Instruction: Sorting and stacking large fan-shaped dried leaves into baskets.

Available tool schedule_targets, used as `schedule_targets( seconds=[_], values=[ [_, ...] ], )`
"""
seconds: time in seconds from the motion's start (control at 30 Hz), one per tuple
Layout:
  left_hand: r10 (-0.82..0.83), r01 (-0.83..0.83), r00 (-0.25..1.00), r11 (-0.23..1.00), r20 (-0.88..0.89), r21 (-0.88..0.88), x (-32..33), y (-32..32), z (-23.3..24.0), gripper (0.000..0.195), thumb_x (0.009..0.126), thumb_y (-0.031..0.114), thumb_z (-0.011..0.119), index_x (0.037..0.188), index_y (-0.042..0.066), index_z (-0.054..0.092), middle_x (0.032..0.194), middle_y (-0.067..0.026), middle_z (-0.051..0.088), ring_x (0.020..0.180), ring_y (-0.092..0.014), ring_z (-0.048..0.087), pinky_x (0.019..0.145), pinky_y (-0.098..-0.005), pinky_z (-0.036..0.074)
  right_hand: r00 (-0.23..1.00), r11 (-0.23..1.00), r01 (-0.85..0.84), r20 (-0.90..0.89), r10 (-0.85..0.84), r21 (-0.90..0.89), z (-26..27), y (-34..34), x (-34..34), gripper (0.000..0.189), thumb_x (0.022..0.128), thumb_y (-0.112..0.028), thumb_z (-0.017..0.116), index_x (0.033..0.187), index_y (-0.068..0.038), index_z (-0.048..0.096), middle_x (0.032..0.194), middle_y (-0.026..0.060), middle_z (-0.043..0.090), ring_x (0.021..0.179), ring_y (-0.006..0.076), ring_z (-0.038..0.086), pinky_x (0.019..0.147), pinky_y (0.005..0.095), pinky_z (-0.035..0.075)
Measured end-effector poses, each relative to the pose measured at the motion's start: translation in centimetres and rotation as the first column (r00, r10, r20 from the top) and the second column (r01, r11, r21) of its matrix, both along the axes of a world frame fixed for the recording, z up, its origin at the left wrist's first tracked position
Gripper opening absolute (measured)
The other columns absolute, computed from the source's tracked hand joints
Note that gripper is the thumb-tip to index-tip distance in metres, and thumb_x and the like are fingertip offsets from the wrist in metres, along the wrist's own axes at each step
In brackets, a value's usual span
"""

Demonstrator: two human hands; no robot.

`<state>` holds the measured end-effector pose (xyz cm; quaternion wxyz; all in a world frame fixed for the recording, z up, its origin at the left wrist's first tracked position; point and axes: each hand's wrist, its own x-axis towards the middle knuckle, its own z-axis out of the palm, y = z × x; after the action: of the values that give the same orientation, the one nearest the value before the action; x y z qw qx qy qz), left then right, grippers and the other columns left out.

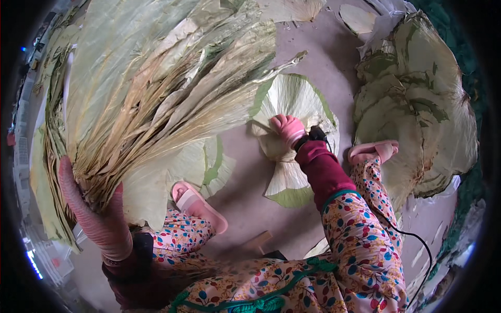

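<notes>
My left hand (102, 223), in a pink knit glove, is closed around the gathered base of a large bundle of dried lotus leaves (172, 90). The leaves fan out up and to the right, pale green to brown and creased. My right hand (288, 127), also gloved, has its fingers curled on a pale dried lotus leaf (291, 92) low over the floor. That leaf's veins run together under the fingers, which hide its middle. Just below it a narrow fan-shaped leaf part (289, 182) with a green edge spreads toward me.
A tall heap of dried leaves (415, 101) stands at the right, against a dark green sheet (469, 90). Flat leaves (213, 164) lie by my left pink sandal (199, 207). Near my lap is a small wooden piece (258, 240). A black cable (420, 238) runs down the right side.
</notes>
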<state>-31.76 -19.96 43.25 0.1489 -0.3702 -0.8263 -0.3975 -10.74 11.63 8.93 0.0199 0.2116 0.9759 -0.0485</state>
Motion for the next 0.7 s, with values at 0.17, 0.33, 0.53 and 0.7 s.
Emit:
schedule_targets(
  seconds=[0.17,0.33,0.53,0.7],
  values=[
    [-0.015,0.011,0.998,0.999,-0.063,-0.053,-0.5,-0.1,-0.3,0.072,0.069,-0.002,0.061,0.134,0.001,0.03,0.138,-0.0143,0.032,0.127,-0.026,0.031,0.106,-0.0368,0.022,0.959,0.947,0.212,-0.237,-0.154,0.241,8.7,3.8,-0.3,0.034,0.076,-0.015,0.052,0.109,-0.016,0.05,0.109,0.0055,0.053,0.086,0.025,0.056,0.07,0.0383,0.046],
    [-0.064,0.064,0.998,0.998,-0.02,0.026,-0.6,-0.7,-1.1,0.072,0.07,-0.006,0.059,0.135,0.002,0.029,0.138,-0.0132,0.031,0.127,-0.025,0.031,0.106,-0.0362,0.022,0.967,0.942,0.23,0.047,-0.249,0.243,9.6,-1.3,4.0,0.04,0.074,-0.012,0.053,0.114,-0.013,0.049,0.106,0.007,0.051,0.084,0.0255,0.055,0.069,0.0365,0.046],
    [-0.056,0.054,0.991,0.998,0.122,0.014,-1.0,-2.2,-1.8,0.079,0.066,-0.01,0.059,0.136,0.003,0.027,0.139,-0.0102,0.031,0.127,-0.022,0.032,0.106,-0.0326,0.023,0.986,0.988,0.154,-0.073,-0.152,0.026,4.0,-7.3,7.0,0.057,0.066,-0.036,0.064,0.116,-0.019,0.043,0.117,0.0093,0.04,0.098,0.0309,0.047,0.077,0.0435,0.042],
    [-0.106,0.111,0.991,0.992,0.083,-0.059,-1.3,-2.2,-2.1,0.082,0.063,-0.01,0.062,0.136,0.004,0.027,0.138,-0.0118,0.032,0.126,-0.023,0.033,0.105,-0.0328,0.025,0.967,0.972,0.208,0.173,-0.188,-0.11,1.9,-4.6,6.7,0.04,0.078,-0.03,0.053,0.115,-0.017,0.044,0.11,0.0091,0.052,0.091,0.0298,0.056,0.07,0.0429,0.048]
  ],
)
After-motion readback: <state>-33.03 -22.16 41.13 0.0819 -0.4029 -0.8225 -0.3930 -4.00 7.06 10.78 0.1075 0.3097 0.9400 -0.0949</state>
